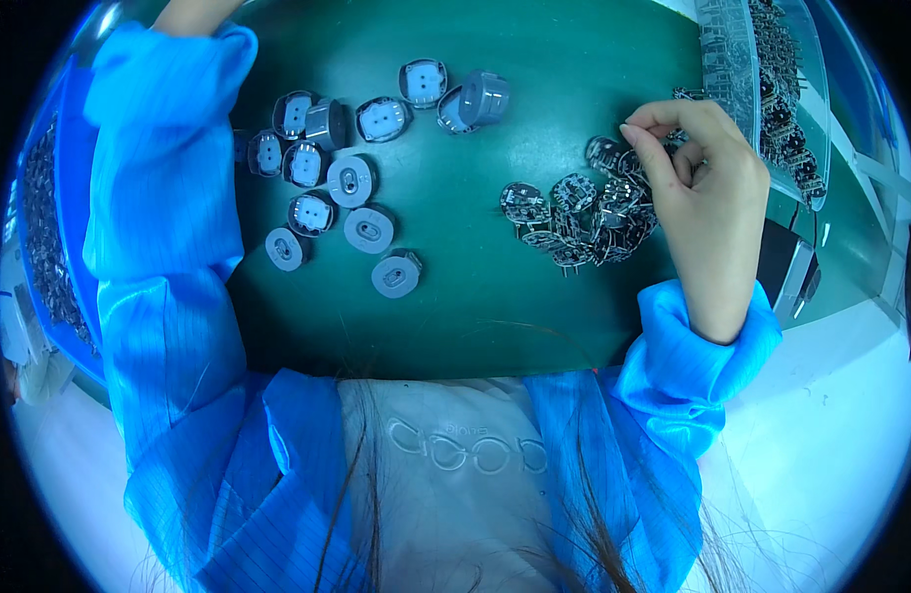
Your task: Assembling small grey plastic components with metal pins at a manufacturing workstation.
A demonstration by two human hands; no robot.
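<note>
My right hand (707, 163) is over the right side of the green table, thumb and forefinger pinched together. Whatever may be between the fingertips is too small or hidden to make out. Just below and beside them lies a loose pile of small round black circuit boards (613, 212) with metal pins. My left sleeve (164, 188) reaches up the left side, and only a bare wrist (196, 14) shows at the top edge; the left hand itself is cut off. Between my arms are several grey rounded housings, some with the pale inside up (382, 119), others with the slotted grey face up (369, 229).
At the far right a clear plastic tray (819, 109) holds many circuit boards. A dark box-shaped device (786, 262) sits by the table's right edge. On the left stands a blue bin (77, 198) full of small dark parts. The green tabletop (455, 287) stretches before me.
</note>
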